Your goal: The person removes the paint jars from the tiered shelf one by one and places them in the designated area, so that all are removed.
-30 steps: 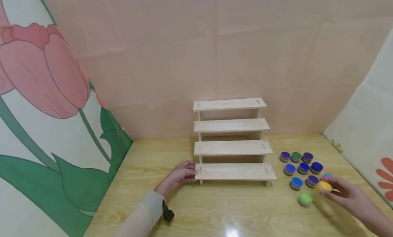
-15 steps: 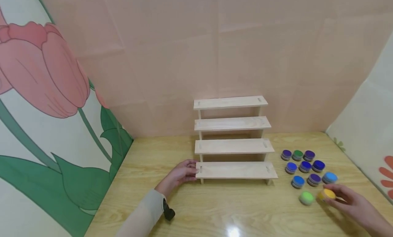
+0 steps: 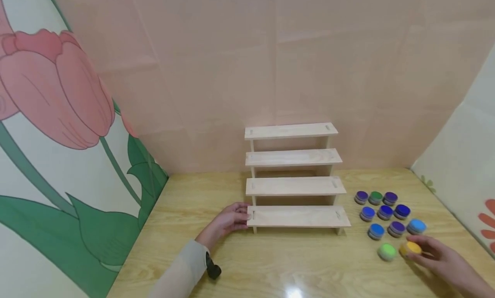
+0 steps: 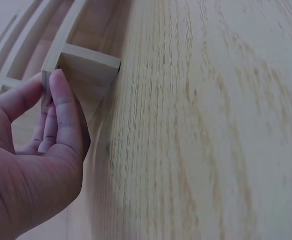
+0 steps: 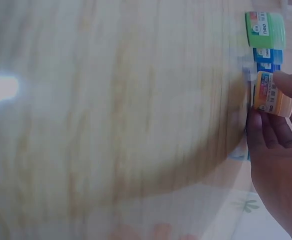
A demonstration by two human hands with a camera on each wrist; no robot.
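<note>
My left hand (image 3: 229, 218) pinches the left end of the lowest board of a stepped wooden display rack (image 3: 297, 216). The left wrist view shows thumb and fingers (image 4: 64, 107) on either side of that board's edge (image 4: 50, 75). Over on the right, my right hand (image 3: 438, 257) grips a small jar with a yellow-orange lid (image 3: 410, 248) between thumb and fingers. A label shows on this orange jar (image 5: 266, 94) in the right wrist view. Just left of it stands a jar with a light green lid (image 3: 386, 251). Whether the orange jar touches the table cannot be told.
Behind the right hand stand several jars in rows, among them a light blue jar (image 3: 416, 226), a purple one (image 3: 396, 229) and a dark green one (image 3: 375, 197). The wood-grain table (image 3: 294, 263) meets a pink backdrop (image 3: 201, 117) behind the rack.
My right hand has brought the orange jar slightly right and towards the front of the table, uncovering the light blue jar. The left hand keeps its hold on the rack.
</note>
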